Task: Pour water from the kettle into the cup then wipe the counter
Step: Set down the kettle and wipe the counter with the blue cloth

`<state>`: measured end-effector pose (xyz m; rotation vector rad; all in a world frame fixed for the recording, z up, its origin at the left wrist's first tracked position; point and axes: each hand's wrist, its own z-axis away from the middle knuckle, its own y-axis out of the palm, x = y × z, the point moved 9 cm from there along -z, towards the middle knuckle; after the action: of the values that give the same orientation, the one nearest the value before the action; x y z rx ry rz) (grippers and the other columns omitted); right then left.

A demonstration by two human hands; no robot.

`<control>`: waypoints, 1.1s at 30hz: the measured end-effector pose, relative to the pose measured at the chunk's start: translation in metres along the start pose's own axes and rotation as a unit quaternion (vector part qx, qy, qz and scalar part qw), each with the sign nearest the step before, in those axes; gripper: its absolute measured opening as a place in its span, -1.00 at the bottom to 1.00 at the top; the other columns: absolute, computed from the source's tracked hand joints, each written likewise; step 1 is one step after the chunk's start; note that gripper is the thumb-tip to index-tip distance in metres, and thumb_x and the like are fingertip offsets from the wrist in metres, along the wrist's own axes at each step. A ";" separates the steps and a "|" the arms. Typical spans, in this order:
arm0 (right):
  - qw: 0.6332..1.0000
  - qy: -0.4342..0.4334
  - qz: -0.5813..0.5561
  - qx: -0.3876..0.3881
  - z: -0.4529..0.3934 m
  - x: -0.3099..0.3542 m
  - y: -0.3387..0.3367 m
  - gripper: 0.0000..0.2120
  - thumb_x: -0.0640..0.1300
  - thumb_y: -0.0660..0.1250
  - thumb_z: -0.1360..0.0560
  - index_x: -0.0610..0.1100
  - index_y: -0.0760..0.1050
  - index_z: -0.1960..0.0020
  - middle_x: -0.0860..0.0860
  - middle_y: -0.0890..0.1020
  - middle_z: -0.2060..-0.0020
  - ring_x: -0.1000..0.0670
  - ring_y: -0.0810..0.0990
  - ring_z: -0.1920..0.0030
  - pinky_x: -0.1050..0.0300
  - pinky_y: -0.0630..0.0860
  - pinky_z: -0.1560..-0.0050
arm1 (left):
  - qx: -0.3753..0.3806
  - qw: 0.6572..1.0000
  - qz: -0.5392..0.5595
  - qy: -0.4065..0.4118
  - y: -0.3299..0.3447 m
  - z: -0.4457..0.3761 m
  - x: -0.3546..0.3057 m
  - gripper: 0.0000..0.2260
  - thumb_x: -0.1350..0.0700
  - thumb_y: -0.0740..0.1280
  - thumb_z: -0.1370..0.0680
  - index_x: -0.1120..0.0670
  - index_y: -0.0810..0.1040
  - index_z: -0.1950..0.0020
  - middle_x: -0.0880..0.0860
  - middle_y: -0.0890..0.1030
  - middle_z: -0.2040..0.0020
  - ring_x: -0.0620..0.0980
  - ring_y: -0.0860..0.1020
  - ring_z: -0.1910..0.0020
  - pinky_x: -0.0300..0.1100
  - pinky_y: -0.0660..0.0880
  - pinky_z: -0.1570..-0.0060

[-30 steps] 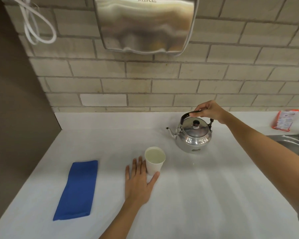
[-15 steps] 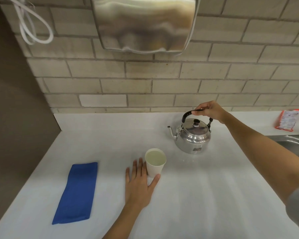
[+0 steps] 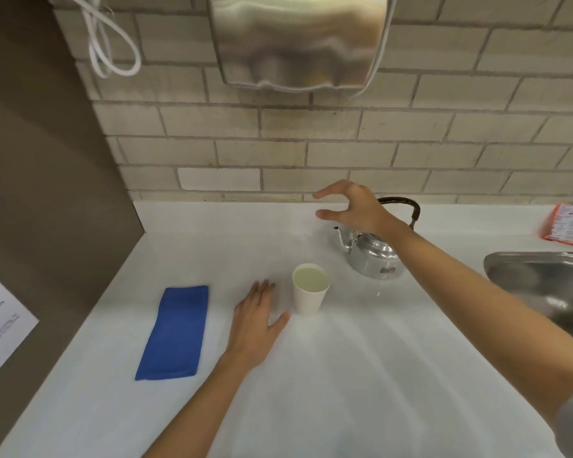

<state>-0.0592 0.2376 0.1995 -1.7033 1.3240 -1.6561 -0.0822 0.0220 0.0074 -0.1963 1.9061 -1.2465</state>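
While the white paper cup (image 3: pixel 311 294) is sitting full of water near the middle of the white tabletop (image 3: pixel 361 375), the folded blue rectangular cloth (image 3: pixel 174 332) is lying well to the left of that cup, its long axis running toward and away from the person. Between cloth and cup, the left hand (image 3: pixel 255 322) is resting flat, fingers spread and holding nothing, thumb just beside the cup. It is the nearer hand for the wipe. Behind and right of the cup, the shiny metal kettle (image 3: pixel 374 256) is standing upright; the right hand (image 3: pixel 354 208) is hovering above it, fingers loosely curled and empty.
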 end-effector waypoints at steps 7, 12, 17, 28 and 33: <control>0.989 -0.020 -0.115 0.088 0.024 0.102 0.133 -0.55 0.03 0.47 -0.50 0.01 0.52 -0.36 -0.05 0.52 -0.33 -0.01 0.48 -0.33 0.29 0.29 -0.23 | -0.113 0.987 -0.068 -0.092 -0.098 0.068 0.093 -0.50 -0.02 0.25 -0.61 0.10 0.27 -0.50 0.07 0.34 -0.50 0.07 0.23 -0.51 0.05 0.23 -0.41; 0.985 0.002 -0.111 0.132 0.050 0.139 0.257 -0.53 0.02 0.29 -0.62 -0.06 0.40 -0.49 -0.16 0.38 -0.49 -0.13 0.33 -0.50 0.03 0.23 -0.47 | -0.146 0.967 -0.059 -0.202 -0.123 0.120 0.150 -0.59 0.06 0.18 -0.64 0.14 0.31 -0.48 0.14 0.38 -0.47 0.12 0.27 -0.49 0.10 0.20 -0.42; 0.994 0.034 0.029 0.102 0.059 0.167 0.335 -0.44 0.15 0.01 -0.68 -0.08 0.15 -0.60 -0.22 0.13 -0.60 -0.21 0.01 -0.60 -0.16 -0.11 -0.56 | -0.121 0.967 -0.096 -0.202 -0.124 0.123 0.157 -0.66 0.18 0.14 -0.64 0.21 0.39 -0.40 0.21 0.50 -0.35 0.20 0.44 -0.36 0.13 0.35 -0.33; 0.981 0.061 0.146 0.112 0.009 0.073 0.331 -0.40 0.14 -0.11 -0.69 -0.02 -0.20 -0.64 -0.09 -0.17 -0.64 -0.10 -0.21 -0.63 -0.10 -0.24 -0.58 | -0.146 0.964 -0.095 -0.200 -0.118 0.129 0.169 -0.63 0.08 0.06 -0.67 0.06 0.39 -0.44 0.01 0.37 -0.49 -0.02 0.24 -0.52 0.02 0.15 -0.48; 0.970 0.128 0.171 0.114 -0.039 0.054 0.322 -0.41 0.08 -0.09 -0.70 -0.05 -0.22 -0.64 -0.11 -0.19 -0.63 -0.15 -0.23 -0.62 -0.11 -0.24 -0.59 | -0.158 0.958 -0.106 -0.216 -0.115 0.125 0.169 -0.60 0.02 0.01 -0.65 0.07 0.41 -0.43 0.02 0.39 -0.48 0.00 0.25 -0.51 0.03 0.13 -0.48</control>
<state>-0.2115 0.0569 -0.0294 -1.0883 1.3846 -1.7781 -0.1361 -0.2104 -0.0126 -0.7946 1.7136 -0.9260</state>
